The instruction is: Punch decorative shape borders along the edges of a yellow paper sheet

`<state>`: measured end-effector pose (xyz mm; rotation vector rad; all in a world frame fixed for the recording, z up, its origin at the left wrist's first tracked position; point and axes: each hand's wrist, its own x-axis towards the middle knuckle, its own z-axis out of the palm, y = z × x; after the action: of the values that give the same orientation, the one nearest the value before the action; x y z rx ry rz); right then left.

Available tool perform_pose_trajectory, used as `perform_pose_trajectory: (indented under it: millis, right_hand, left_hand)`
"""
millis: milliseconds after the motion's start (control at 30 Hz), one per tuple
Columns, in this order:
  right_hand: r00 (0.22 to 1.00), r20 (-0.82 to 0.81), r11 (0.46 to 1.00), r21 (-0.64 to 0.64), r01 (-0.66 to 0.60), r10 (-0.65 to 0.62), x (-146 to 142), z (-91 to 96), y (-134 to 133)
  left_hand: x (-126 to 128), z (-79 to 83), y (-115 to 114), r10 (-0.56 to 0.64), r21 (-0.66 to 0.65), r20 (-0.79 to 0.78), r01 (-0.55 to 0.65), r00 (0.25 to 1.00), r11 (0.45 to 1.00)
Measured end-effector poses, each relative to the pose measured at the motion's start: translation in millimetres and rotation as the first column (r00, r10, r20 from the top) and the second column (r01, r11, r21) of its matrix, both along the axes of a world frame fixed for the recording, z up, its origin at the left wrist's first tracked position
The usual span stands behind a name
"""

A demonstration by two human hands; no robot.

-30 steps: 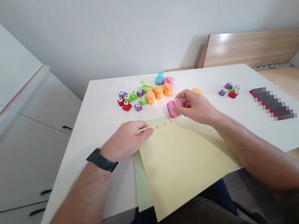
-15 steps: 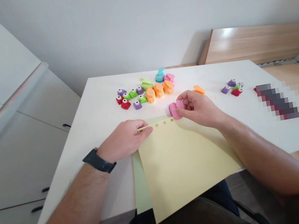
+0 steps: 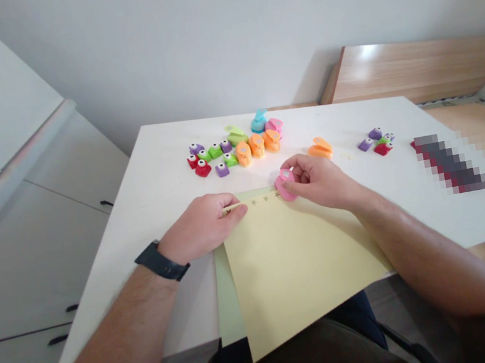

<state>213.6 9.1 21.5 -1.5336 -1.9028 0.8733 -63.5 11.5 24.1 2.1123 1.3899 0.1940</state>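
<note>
**Pink punch held at the far edge of the yellow sheet**

A yellow paper sheet [image 3: 294, 260] is laid on a white table [image 3: 153, 184], with its near part hanging over the table's edge. A pale green sheet [image 3: 224, 297] is seen under it, showing along the yellow sheet's left side.

The far left corner of the yellow sheet is pinned by the left hand [image 3: 203, 224]. The fingers are curled in and the fingertips are pressed onto the paper. A dark watch [image 3: 161, 261] is worn on that wrist.

A pink paper punch [image 3: 285, 184] is gripped by the right hand [image 3: 320, 180], closed narrowly on it between thumb and fingers. The punch is set on the far edge of the yellow sheet, toward its right end. A short row of star-shaped holes [image 3: 265, 198] is seen along that edge, between the two hands.

Beyond the yellow sheet, a cluster of coloured punches [image 3: 236, 148] is gathered on the table. An orange punch [image 3: 320, 148] lies beyond the sheet's far right corner, near the right hand. A few small punches [image 3: 376, 142] are grouped further right of it.
</note>
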Motion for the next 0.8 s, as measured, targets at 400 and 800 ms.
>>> perform_pose_trajectory:
  millis: [400, 800]
  right_hand:
    - [1.0, 0.0, 1.0, -0.025, -0.02, 0.02, 0.5, -1.1, 0.6]
    - [0.996, 0.079, 0.999, 0.007, -0.043, 0.043, 2.1, 1.3, 2.5]
  left_hand:
    - [1.2, -1.0, -0.7, 0.04, 0.027, 0.006, -0.04, 0.999, 0.999]
    - [3.2, 0.3, -1.2, 0.044, 0.035, 0.005, -0.044, 0.999, 0.998]
